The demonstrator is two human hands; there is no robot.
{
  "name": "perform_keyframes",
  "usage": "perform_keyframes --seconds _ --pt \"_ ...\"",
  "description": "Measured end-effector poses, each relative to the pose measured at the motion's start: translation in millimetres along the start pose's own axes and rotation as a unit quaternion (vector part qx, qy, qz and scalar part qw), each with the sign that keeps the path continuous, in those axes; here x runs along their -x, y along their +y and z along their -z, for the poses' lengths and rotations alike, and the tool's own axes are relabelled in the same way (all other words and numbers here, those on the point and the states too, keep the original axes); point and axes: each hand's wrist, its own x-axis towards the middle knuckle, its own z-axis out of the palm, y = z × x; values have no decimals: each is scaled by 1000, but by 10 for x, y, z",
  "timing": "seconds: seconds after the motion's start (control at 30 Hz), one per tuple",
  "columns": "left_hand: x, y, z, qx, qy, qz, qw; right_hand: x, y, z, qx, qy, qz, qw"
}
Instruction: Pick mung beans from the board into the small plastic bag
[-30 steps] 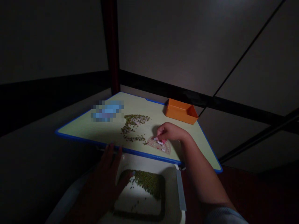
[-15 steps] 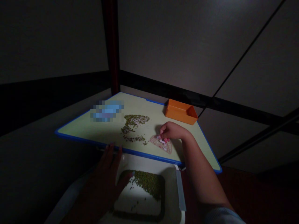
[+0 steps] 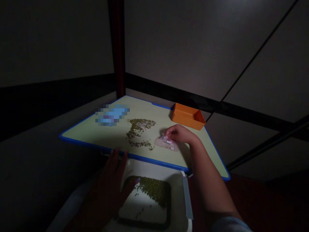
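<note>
My right hand (image 3: 178,133) pinches a pinkish, see-through protractor (image 3: 166,143) by its upper edge, tilted over the pale board (image 3: 101,133). Small green beans (image 3: 141,124), probably mung beans, lie scattered on the board to its left. Dim and partly in shadow, my left hand (image 3: 113,175) has its fingers spread, with the fingertips at the board's blue front edge. Its thumb reaches over a white plastic box (image 3: 177,193) below the board. More green beans (image 3: 154,190) are heaped in the far part of that box.
An orange open tray (image 3: 188,116) stands at the board's back right. A blurred-out light blue item (image 3: 113,115) lies at the back left. A dark red post (image 3: 118,48) rises behind the board's far corner, between dark-trimmed panels.
My right hand has tilted the protractor, so it looks narrower and its markings no longer show clearly. The left hand stays where it was. The view has shifted slightly.
</note>
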Motion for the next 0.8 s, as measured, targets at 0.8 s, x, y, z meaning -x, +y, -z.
perform_keyframes --seconds 0.8 --pt "-1 -14 -14 5 -16 9 1000 -111 -59 -167 138 67 28 988"
